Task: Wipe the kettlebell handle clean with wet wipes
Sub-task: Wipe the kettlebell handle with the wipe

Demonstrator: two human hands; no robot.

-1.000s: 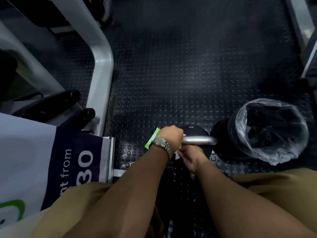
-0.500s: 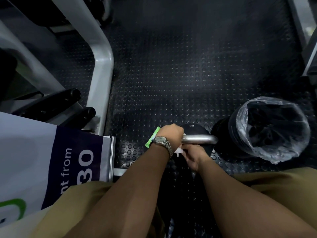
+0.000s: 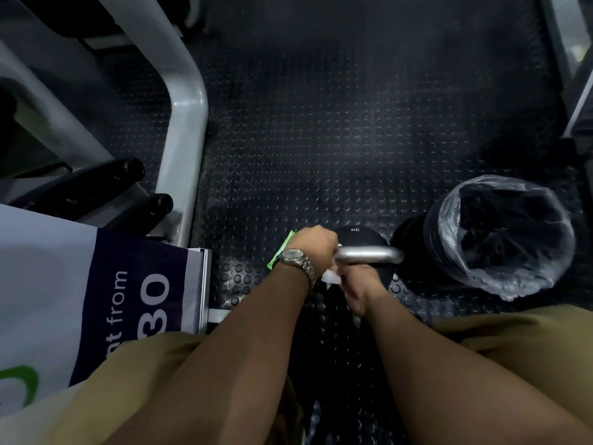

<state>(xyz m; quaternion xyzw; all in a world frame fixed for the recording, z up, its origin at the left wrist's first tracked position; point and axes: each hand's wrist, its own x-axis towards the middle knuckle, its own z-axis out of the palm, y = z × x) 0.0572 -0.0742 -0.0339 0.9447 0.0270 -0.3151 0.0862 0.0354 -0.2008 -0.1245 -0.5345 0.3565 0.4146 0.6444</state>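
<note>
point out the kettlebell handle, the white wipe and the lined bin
kettlebell handle (image 3: 369,253): head view, on the bare silver bar, mid-length
white wipe (image 3: 330,278): head view, on the crumpled end below the bar
lined bin (image 3: 447,232): head view, on its liner-covered left rim

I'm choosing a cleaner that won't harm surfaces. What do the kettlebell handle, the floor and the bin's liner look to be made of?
Kettlebell handle: bare metal, likely steel or chrome plating, judging by its smooth, silvery sheen.
Floor: probably rubber matting, matte black with raised round studs.
Bin liner: thin clear plastic film, crinkled and glinting.
</note>
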